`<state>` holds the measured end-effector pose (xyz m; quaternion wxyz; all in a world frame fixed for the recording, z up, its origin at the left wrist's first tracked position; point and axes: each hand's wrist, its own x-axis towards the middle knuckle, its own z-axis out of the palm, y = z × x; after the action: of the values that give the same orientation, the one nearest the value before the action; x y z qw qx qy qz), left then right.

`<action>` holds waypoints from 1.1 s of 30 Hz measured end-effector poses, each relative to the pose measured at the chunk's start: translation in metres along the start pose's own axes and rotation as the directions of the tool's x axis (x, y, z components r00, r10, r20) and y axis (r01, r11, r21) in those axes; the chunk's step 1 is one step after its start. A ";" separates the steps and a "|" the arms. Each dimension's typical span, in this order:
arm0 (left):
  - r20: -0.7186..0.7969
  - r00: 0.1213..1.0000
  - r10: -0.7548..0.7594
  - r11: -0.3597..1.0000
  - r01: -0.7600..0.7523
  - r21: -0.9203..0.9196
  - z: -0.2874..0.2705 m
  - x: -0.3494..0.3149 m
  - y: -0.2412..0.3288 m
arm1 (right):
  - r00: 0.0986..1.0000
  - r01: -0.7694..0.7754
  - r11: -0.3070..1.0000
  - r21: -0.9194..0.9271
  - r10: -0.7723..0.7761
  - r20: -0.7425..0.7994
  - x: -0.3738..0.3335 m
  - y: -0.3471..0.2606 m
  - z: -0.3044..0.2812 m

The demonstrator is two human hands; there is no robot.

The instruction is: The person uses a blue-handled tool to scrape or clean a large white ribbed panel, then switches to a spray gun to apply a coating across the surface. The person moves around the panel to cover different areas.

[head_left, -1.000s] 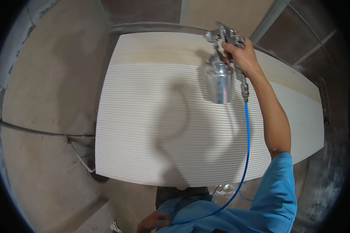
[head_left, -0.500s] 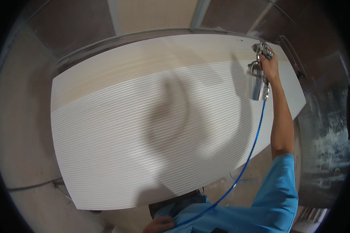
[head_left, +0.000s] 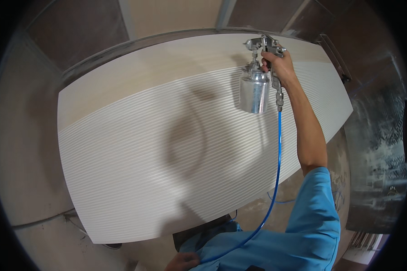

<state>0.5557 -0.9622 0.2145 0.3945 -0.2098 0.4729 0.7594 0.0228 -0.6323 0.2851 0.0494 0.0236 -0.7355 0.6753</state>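
My right hand is wrapped round the handle of a metal spray gun above the far part of a large panel. Beneath the gun's nozzle hangs a silver paint cup. A blue air hose runs from the bottom of the handle down towards my body. At the lower edge my left hand, partly cut off, is closed on that hose near my waist. The panel is white with fine parallel ribs, and its far strip is smooth and cream-tinted.
Behind the panel stands a wall with brown and beige sections. A dark, paint-smeared sheet is at the right. More blue hose lies on the floor beyond the panel's near right edge. Shadows fall across the ribs.
My right hand has moved left along the panel's far side, carrying the spray gun and swinging the hose with it. My left hand stays by my waist.
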 end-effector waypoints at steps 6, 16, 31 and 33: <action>-0.084 0.994 0.063 0.997 -0.066 -0.029 0.081 -0.012 -0.042 | 0.960 -0.028 0.995 0.100 -0.001 0.279 -0.029 -0.012 0.014; -0.162 0.980 0.113 0.979 -0.138 -0.153 0.280 0.104 -0.051 | 0.796 -0.133 0.972 0.193 -0.011 0.605 0.031 -0.032 -0.053; 0.190 0.977 -0.100 0.994 0.091 0.058 0.593 0.356 0.022 | 0.967 0.035 0.970 -0.241 0.028 0.254 0.266 -0.014 -0.589; 0.231 0.967 -0.105 0.992 0.086 0.092 0.656 0.432 0.025 | 0.989 0.016 0.956 -0.291 0.027 0.143 0.305 0.010 -0.707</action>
<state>0.3122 -0.2155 0.2343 0.4921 -0.1245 0.4426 0.7392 -0.2521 0.0820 0.3658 -0.0031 0.0631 -0.8288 0.5560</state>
